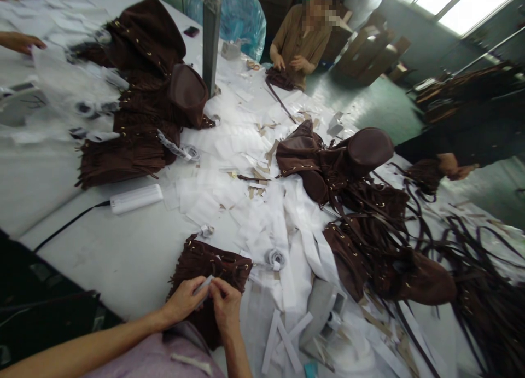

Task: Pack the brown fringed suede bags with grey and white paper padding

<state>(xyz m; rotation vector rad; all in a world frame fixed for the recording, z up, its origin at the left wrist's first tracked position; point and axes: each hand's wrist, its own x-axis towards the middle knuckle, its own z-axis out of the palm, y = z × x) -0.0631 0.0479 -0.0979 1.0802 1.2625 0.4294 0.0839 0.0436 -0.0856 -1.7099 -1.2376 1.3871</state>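
Observation:
A dark brown fringed bag (217,257) with metal eyelets lies flat at the table's near edge. Over it, my left hand (186,300) is closed on a small whitish strip (204,284). The fingers of my right hand (225,303) are pinched together at the strip's upper end, touching or nearly touching it; what they grip is too small to name. A coiled grey cord (274,259) rests just right of the bag, and a small white wrapped piece (206,231) sits above it.
Brown bags are piled at left (123,153) and right (369,203), with loose straps. A white power strip (136,198), a metal post (210,39), white paper strips (287,339) and a grey tape dispenser (322,312) are on the table. People work at the back, right and far left.

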